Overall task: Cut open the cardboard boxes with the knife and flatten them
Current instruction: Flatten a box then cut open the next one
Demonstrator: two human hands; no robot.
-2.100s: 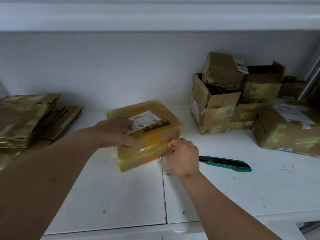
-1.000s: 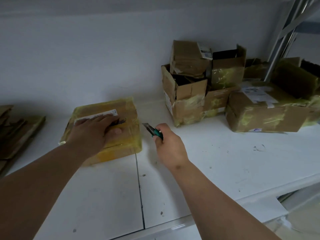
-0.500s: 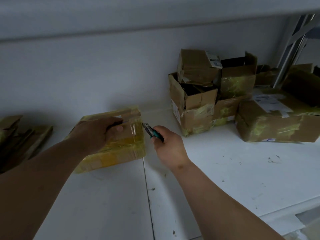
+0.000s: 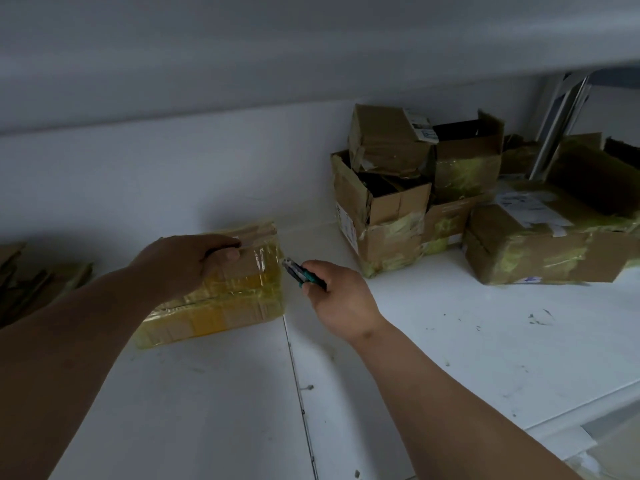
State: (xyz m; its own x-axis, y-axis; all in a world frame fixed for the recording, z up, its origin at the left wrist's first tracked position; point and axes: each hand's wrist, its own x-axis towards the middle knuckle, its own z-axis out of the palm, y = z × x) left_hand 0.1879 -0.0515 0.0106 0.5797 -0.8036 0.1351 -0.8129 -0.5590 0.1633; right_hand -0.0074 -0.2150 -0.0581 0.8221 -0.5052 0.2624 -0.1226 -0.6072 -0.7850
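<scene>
While the yellow-taped box (image 4: 221, 289) lies flat on the white table (image 4: 450, 341), a little left of centre and close to the far wall (image 4: 173, 174), the left hand (image 4: 180, 265) presses down on its top, fingers (image 4: 225, 242) reaching over the far right corner and the thumb lying along the upper face. That hold looks meant to pin the box so it will not slide when the blade meets the tape. Just beside the box's right end, the right hand (image 4: 341, 299) has its fingers curled tightly round the green handle of the knife (image 4: 299, 271), whose tip points left at the upper right corner of the box, very near it; whether the tip touches the tape yet cannot be told. The cut seems about to begin at that taped edge, and the box is not yet opened.

Well to the right, a heap of other cardboard boxes (image 4: 398, 202) stands against the wall, some torn open, some taped shut, presumably waiting their turn. At the far left edge a low stack of flattened cardboard (image 4: 31, 278) lies on the table, likely the finished pile.

Scuffed and marked with dark specks, the table top has a seam (image 4: 298, 375) running from near to far between the two arms. A shelf or ledge (image 4: 311, 64) overhangs the scene, and a metal upright (image 4: 561, 123) rises at the far right.
</scene>
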